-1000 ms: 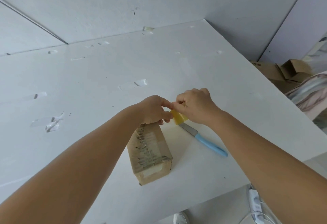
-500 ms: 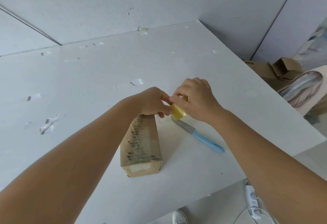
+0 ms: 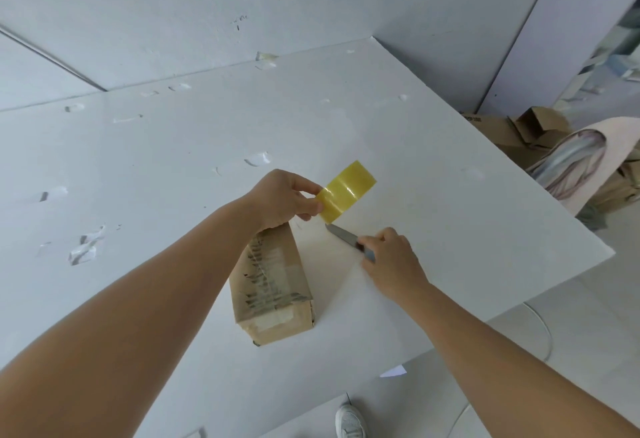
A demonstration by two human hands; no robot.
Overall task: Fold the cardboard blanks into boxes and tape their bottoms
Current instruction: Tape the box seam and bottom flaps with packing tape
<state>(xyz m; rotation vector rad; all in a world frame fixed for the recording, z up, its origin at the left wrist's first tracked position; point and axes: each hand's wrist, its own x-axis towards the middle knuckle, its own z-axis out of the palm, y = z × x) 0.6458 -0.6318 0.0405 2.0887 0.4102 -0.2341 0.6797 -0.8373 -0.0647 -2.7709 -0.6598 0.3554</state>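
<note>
A long brown cardboard box (image 3: 273, 285) lies on the white table (image 3: 433, 167), its top face covered with clear tape. My left hand (image 3: 285, 200) hovers over the box's far end and pinches a yellow tape roll (image 3: 346, 192) by its near edge, holding it above the table. To the right of the box, my right hand (image 3: 391, 261) closes over the handle of a knife (image 3: 344, 235) that lies on the table. Its grey blade points toward the roll, and my fingers hide most of the handle.
Scraps of clear tape (image 3: 83, 247) stick to the table at the left and back. Folded cardboard pieces (image 3: 512, 129) and a pale bundle (image 3: 581, 160) sit beyond the table's right edge. White walls close the back. A white shoe (image 3: 349, 420) shows on the floor below.
Both hands were together on the tape roll. My right hand has since let go and dropped onto the knife, while my left hand lifted the roll up and to the right.
</note>
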